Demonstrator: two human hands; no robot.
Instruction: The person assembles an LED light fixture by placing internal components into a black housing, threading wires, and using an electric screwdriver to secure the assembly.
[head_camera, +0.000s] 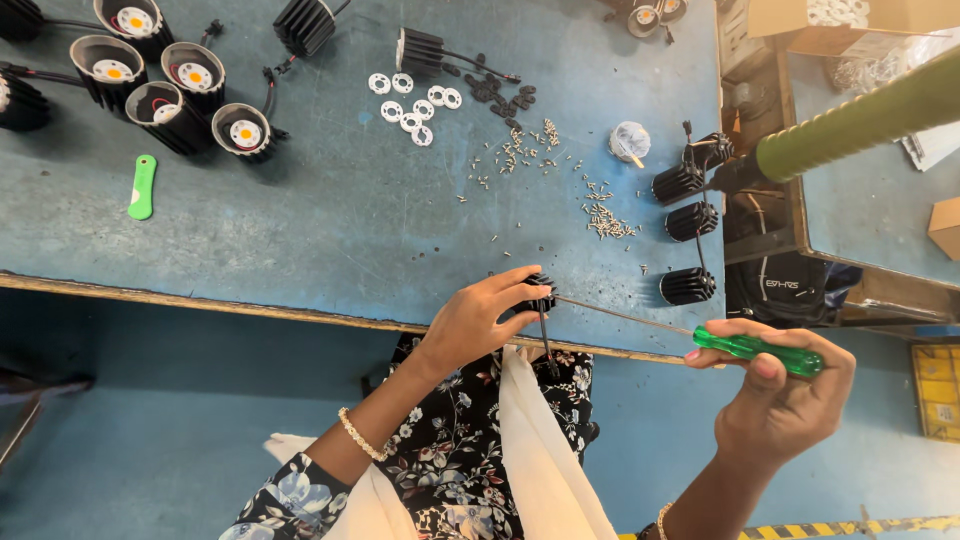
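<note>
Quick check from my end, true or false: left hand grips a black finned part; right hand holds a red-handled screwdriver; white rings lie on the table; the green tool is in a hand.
1. The left hand grips a black finned metal housing. True.
2. The right hand holds a red-handled screwdriver. False: the screwdriver's translucent plastic handle is green.
3. Flat white plastic rings lie on the blue worktable. True.
4. The flat green plastic tool is in a hand. False: it lies alone on the table.
</note>
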